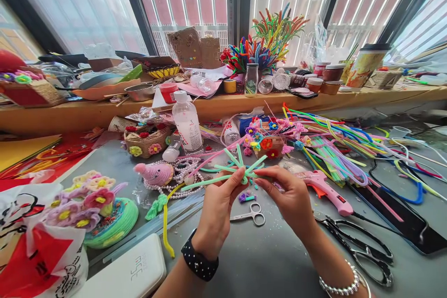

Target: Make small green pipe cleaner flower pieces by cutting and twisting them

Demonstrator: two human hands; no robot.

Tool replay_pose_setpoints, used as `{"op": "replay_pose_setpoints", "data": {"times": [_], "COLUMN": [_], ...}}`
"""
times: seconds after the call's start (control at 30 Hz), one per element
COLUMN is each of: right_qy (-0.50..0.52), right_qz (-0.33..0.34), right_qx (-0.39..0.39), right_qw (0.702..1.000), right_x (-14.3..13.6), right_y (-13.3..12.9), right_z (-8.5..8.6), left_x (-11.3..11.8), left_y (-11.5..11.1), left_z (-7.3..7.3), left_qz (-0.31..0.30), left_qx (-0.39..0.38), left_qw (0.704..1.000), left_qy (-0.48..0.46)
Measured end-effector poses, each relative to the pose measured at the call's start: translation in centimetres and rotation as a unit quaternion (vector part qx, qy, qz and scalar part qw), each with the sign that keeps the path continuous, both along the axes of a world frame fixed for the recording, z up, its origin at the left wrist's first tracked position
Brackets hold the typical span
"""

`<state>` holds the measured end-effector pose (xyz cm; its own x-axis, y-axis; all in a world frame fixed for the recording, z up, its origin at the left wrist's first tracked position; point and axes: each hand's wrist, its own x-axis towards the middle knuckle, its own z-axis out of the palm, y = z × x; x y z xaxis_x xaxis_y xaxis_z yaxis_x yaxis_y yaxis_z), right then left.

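The left forearm (185, 274) slants up from seven o'clock, the left hand (219, 202) pinching toward one; the right forearm (323, 253) enters from five, the right hand (289, 198) pinching toward ten, fingers (275, 173) bent.

A clear plastic bottle (188, 125) stands before a cluttered wooden sill (80, 112) — a lidded cup (366, 67) at far right, a white rounded case (120, 270) at near left.

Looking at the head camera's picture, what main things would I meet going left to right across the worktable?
Red-and-white plastic bag → pink crocheted toy → left hand, holding light green pipe cleaners → right hand → pink glue gun.
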<state>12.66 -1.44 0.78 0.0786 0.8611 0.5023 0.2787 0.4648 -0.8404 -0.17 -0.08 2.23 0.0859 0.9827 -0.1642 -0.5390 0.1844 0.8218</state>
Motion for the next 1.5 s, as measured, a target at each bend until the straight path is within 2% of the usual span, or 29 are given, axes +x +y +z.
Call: {"op": "replay_pose_setpoints", "data": {"times": [0.2, 0.43, 0.6, 0.77, 0.9, 1.0, 1.17, 1.33, 1.4, 1.5], "right_qy": [-0.054, 0.022, 0.063, 0.035, 0.045, 0.078, 0.134, 0.143, 0.141, 0.124], "right_qz": [-0.036, -0.008, 0.023, 0.002, 0.008, 0.034, 0.074, 0.092, 0.099, 0.111], "right_qx": [0.005, -0.108, -0.15, -0.149, -0.155, -0.171, -0.194, -0.212, -0.215, -0.21], "right_qw": [0.998, 0.994, 0.986, 0.988, 0.987, 0.982, 0.969, 0.962, 0.961, 0.963], "right_x": [-0.9, -1.6, -1.6, -1.7, -1.5, -1.1, -0.3, 0.0, 0.1, 0.3], "right_y": [-0.3, -0.4, -0.3, -0.4, -0.5, -0.4, 0.0, 0.0, -0.1, -0.1], "right_z": [-0.4, -0.3, -0.5, -0.3, 0.1, 0.1, 0.0, 0.4, 0.6, 0.7], "left_x": [0.2, -0.1, 0.2, 0.6, 0.4, 0.0, -0.8, -0.8, -0.8, -0.9], "left_y": [0.5, 0.5, 0.0, -0.1, 0.1, 0.4, 0.5, 0.5, 0.4, 0.4], "left_z": [-0.6, -1.3, -1.0, -1.2, -1.2, -0.7, 0.4, 0.5, 0.4, 0.4], "left_qz": [0.06, 0.098, 0.11, 0.109, 0.06, 0.02, -0.054, -0.053, -0.063, -0.099], "left_qx": [0.052, 0.15, 0.154, 0.146, 0.118, 0.12, 0.148, 0.23, 0.267, 0.29], "left_qw": [0.995, 0.964, 0.953, 0.954, 0.969, 0.969, 0.94, 0.872, 0.856, 0.857], "left_qy": [0.062, 0.199, 0.238, 0.237, 0.207, 0.215, 0.302, 0.43, 0.438, 0.415]}}
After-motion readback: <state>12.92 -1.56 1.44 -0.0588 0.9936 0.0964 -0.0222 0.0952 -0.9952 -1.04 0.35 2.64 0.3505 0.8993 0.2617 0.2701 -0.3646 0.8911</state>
